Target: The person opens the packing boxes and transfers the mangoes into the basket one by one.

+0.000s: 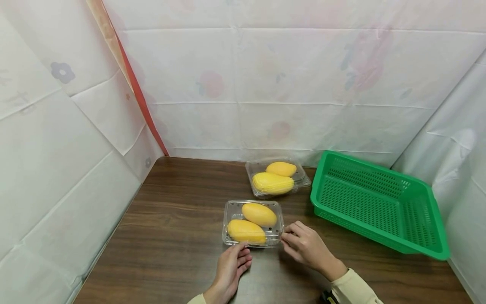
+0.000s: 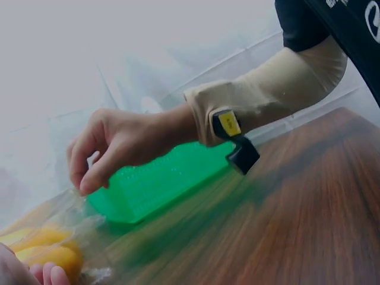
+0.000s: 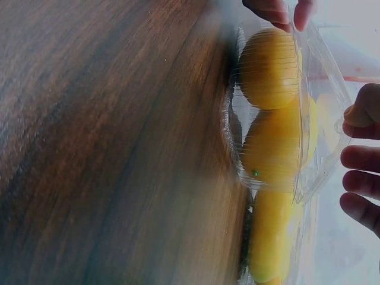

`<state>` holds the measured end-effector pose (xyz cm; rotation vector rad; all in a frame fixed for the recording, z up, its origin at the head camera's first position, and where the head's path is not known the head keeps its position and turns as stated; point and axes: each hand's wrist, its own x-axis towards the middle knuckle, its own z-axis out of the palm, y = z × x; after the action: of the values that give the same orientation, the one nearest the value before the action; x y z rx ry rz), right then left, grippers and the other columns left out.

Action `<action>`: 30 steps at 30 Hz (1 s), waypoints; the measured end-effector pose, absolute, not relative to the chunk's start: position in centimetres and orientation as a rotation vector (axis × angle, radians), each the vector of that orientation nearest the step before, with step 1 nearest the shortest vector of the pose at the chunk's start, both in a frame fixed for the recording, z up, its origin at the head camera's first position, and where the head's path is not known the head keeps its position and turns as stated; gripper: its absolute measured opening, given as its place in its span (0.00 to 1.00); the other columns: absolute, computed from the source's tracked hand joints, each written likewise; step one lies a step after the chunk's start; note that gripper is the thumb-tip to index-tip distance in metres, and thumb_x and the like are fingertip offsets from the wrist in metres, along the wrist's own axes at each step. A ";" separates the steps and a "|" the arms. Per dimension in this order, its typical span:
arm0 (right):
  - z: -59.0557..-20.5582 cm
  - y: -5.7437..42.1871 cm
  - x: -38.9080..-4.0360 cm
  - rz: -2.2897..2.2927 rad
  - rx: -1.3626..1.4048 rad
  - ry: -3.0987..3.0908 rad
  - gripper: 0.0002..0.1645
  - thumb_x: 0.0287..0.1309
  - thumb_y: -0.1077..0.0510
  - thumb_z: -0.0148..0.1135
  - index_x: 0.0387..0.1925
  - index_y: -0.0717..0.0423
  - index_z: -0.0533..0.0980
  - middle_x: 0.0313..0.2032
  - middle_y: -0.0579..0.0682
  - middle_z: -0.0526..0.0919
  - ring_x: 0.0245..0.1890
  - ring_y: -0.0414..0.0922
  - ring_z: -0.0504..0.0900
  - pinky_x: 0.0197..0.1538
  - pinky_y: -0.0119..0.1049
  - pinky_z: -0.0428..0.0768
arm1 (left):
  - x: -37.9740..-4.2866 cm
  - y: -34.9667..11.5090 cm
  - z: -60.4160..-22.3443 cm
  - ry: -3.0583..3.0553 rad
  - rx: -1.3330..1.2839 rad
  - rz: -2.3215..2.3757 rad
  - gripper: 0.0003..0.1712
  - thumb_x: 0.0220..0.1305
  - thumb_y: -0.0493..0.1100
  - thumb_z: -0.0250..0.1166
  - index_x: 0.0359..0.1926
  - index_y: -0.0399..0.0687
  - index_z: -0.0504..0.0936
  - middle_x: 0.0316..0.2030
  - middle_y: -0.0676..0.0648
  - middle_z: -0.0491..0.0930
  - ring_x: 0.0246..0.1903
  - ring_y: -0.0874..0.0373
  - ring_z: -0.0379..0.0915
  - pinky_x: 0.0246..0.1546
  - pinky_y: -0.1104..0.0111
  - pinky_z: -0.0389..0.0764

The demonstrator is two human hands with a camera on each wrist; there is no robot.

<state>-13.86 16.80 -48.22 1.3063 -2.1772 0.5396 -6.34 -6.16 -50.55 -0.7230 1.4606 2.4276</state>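
Container [image 1: 233, 212] with two yellow fruits [image 1: 259, 214] lies on the table [image 1: 171, 228], just beyond both hands; fruit axes run roughly left-right; left hand [image 1: 231, 265] pinches the near rim; right hand [image 1: 306, 245] pinches the lid edge [image 3: 328, 62] at the near right corner.

We look down on a brown wooden tabletop [image 1: 171, 219] whose far edge runs along a pale printed cloth [image 1: 303, 63]. Near its middle we see a clear front box [image 1: 225, 223] with two yellow mangoes [image 1: 259, 214] lying side by side. The left hand [image 1: 230, 269], extending from the near edge, holds that box's near rim; the right hand [image 1: 308, 246] pinches it at its near right corner. By the tabletop's far edge we find a similar back box [image 1: 303, 177], set askew, with two more mangoes [image 1: 273, 183], the nearer one ridged. Towards the right edge we see a green basket [image 1: 360, 207], also slanted. A red strip [image 1: 142, 101] slopes down to the far left corner.
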 end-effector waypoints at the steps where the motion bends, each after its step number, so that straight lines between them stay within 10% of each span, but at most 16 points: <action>1: -48.2 16.8 -13.9 0.545 1.305 -2.178 0.15 0.66 0.54 0.53 0.29 0.52 0.83 0.33 0.45 0.80 0.32 0.39 0.76 0.32 0.30 0.77 | -6.3 -6.3 -50.6 1.464 -0.728 2.432 0.11 0.67 0.46 0.59 0.42 0.43 0.79 0.29 0.54 0.78 0.29 0.63 0.76 0.34 0.72 0.81; 19: -48.3 16.6 -13.9 0.581 1.283 -2.157 0.16 0.66 0.53 0.52 0.28 0.52 0.82 0.32 0.45 0.80 0.32 0.40 0.75 0.32 0.30 0.76 | -6.4 -7.3 -50.9 1.537 -0.768 2.486 0.06 0.66 0.41 0.61 0.33 0.45 0.77 0.28 0.53 0.79 0.28 0.63 0.76 0.32 0.74 0.79; 25: -48.5 15.8 -14.0 0.504 1.310 -2.139 0.02 0.51 0.59 0.68 0.27 0.51 0.80 0.30 0.44 0.79 0.30 0.40 0.75 0.33 0.31 0.77 | -6.5 -7.4 -50.9 1.513 -0.770 2.499 0.05 0.66 0.40 0.61 0.32 0.46 0.77 0.27 0.53 0.80 0.28 0.64 0.76 0.32 0.75 0.79; 30: -48.6 15.1 -13.9 0.492 1.318 -2.136 0.11 0.40 0.61 0.75 0.26 0.51 0.79 0.28 0.44 0.77 0.28 0.39 0.72 0.31 0.30 0.74 | -6.4 -7.4 -51.1 1.510 -0.754 2.495 0.05 0.66 0.40 0.60 0.32 0.46 0.77 0.27 0.54 0.80 0.29 0.64 0.76 0.32 0.75 0.79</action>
<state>-13.86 15.13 -48.60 1.3176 -2.1358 0.4920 -6.45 -7.37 -51.07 -0.7541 1.5102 2.4950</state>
